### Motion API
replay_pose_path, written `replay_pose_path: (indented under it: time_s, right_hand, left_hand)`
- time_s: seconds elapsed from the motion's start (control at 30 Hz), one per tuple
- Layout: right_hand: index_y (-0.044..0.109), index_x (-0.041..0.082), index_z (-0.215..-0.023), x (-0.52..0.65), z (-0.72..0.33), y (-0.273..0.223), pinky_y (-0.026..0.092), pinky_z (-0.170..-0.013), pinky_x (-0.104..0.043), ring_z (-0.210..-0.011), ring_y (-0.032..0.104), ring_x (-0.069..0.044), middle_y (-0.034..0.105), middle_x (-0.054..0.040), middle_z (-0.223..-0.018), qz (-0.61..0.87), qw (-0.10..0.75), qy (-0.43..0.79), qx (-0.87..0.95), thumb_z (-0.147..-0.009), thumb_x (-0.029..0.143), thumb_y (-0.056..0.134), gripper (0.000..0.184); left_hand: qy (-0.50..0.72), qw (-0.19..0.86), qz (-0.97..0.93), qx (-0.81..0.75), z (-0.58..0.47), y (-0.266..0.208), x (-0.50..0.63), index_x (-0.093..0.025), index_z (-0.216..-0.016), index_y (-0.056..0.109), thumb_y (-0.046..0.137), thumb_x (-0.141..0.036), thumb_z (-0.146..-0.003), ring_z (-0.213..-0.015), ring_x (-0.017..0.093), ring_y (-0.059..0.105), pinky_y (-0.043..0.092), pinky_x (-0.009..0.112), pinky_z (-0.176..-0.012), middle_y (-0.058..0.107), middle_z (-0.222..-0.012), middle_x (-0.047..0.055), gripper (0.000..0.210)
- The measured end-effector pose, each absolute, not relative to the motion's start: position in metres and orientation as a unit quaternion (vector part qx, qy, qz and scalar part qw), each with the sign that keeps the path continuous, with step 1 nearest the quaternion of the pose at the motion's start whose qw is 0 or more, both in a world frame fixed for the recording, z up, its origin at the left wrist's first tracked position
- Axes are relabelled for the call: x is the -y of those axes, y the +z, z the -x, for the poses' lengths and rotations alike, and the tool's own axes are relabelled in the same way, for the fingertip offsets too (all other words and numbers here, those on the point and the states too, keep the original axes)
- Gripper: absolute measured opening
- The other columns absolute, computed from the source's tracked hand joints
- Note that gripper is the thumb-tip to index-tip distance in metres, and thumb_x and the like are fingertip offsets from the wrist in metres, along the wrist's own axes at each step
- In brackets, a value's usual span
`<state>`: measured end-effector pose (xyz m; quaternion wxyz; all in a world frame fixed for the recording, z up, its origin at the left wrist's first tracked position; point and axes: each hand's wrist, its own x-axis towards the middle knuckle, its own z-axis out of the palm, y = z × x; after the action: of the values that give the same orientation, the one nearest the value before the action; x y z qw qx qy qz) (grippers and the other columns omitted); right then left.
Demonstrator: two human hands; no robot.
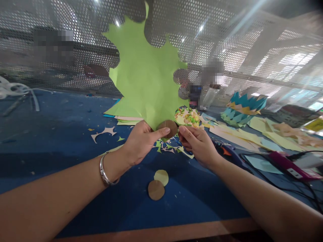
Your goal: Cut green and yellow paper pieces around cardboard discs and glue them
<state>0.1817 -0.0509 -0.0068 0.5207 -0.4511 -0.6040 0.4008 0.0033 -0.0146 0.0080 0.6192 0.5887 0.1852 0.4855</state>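
While the left hand [140, 143] clasps the green sheet [148, 74] and brown disc [167, 127] together, the right hand [196, 143] curls at the disc's three o'clock, its grip impossible to tell. The sheet rises toward twelve; a pale circle [162, 176] lies at six.

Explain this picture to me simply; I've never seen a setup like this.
No machine here: these are a person's two bare hands, seen from a camera worn on the head, looking forward and down. The left hand holds a brown disc in front of a large green sheet. The right hand is beside that disc; what it pinches is unclear. On the blue table lie a pale disc, another brown disc and paper scraps.
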Motion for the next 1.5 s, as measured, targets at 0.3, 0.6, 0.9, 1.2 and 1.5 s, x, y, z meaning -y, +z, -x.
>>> replay_pose_path:
  time_s: [0.3,0.6,0.9,1.2,1.5]
  right_hand:
    - [0.052,0.018,-0.068,0.0510,-0.1832,-0.0072,0.014,-0.038,-0.020,-0.044,0.023,-0.004,0.032,0.0079,-0.054,0.451,0.521,0.416,0.594,-0.090,0.059,0.060,0.047]
    - [0.053,0.018,-0.067,0.0530,-0.1812,-0.0042,0.013,-0.038,-0.021,-0.043,0.021,-0.004,0.031,0.0084,-0.053,0.448,0.524,0.442,0.574,-0.088,0.058,0.063,0.047]
    - [0.053,0.018,-0.067,0.0510,-0.1842,-0.0059,0.016,-0.039,-0.022,-0.043,0.025,-0.005,0.035,0.0072,-0.053,0.463,0.511,0.407,0.599,-0.090,0.059,0.060,0.047]
    - [0.053,0.018,-0.067,0.0522,-0.1840,-0.0052,0.016,-0.039,-0.022,-0.043,0.025,-0.005,0.037,0.0067,-0.054,0.465,0.511,0.405,0.599,-0.090,0.059,0.060,0.048]
    - [0.052,0.019,-0.066,0.0517,-0.1857,-0.0071,0.016,-0.040,-0.023,-0.043,0.024,-0.005,0.034,0.0076,-0.050,0.465,0.504,0.384,0.618,-0.093,0.059,0.057,0.048]
  left_hand:
    - [0.483,0.636,-0.577,-0.174,-0.0032,0.0094,0.0151,-0.022,-0.105,0.077,0.077,-0.020,-0.078,-0.113,0.023,0.065,0.044,0.037,-0.105,0.076,-0.110,0.005,0.028]
    - [0.477,0.616,-0.602,-0.176,-0.0024,0.0104,0.0152,-0.021,-0.107,0.077,0.075,-0.022,-0.080,-0.108,0.022,0.066,0.044,0.034,-0.104,0.075,-0.112,0.006,0.027]
    - [0.475,0.622,-0.581,-0.223,-0.0003,0.0103,0.0147,-0.019,-0.090,0.080,0.080,-0.022,-0.074,-0.097,0.022,0.067,0.048,0.034,-0.093,0.078,-0.095,0.005,0.016]
    - [0.477,0.645,-0.552,-0.227,-0.0019,0.0102,0.0143,-0.019,-0.091,0.080,0.082,-0.022,-0.072,-0.095,0.021,0.068,0.048,0.033,-0.093,0.078,-0.096,0.006,0.019]
    - [0.480,0.622,-0.570,-0.240,-0.0005,0.0048,0.0101,-0.018,-0.092,0.079,0.079,-0.024,-0.075,-0.094,0.022,0.068,0.049,0.036,-0.093,0.078,-0.094,0.006,0.019]
